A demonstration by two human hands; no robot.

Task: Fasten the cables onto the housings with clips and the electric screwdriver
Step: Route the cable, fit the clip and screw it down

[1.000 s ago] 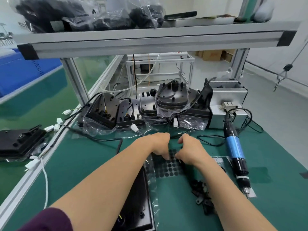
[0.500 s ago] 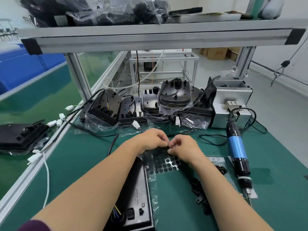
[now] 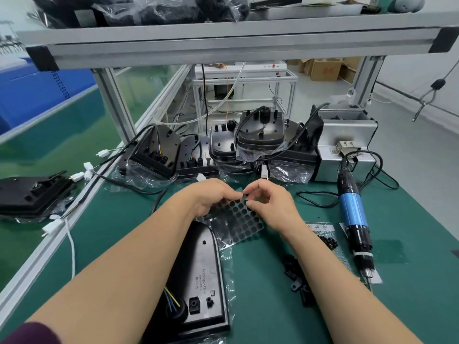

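A clear sheet of round black pads (image 3: pixel 238 220) is lifted a little off the green mat in the middle. My left hand (image 3: pixel 213 197) grips its top left part. My right hand (image 3: pixel 268 204) pinches the sheet's top edge with fingertips. Under my left forearm a black housing (image 3: pixel 201 276) lies flat on a plastic bag, coloured wires at its near end. Loose black clips (image 3: pixel 296 276) lie beside my right forearm. The blue and black electric screwdriver (image 3: pixel 354 219) lies on the mat at the right, tip toward me.
Several bagged black housings with cables (image 3: pixel 258 135) are piled at the back of the mat. A grey metal box (image 3: pixel 345 145) stands at the back right. A bag of small black screws (image 3: pixel 327 242) lies by the screwdriver. Another housing (image 3: pixel 29 194) sits on the left bench.
Both hands rose from the mat with the pad sheet and came together at its top edge. The view shifted, showing more of the housing below.
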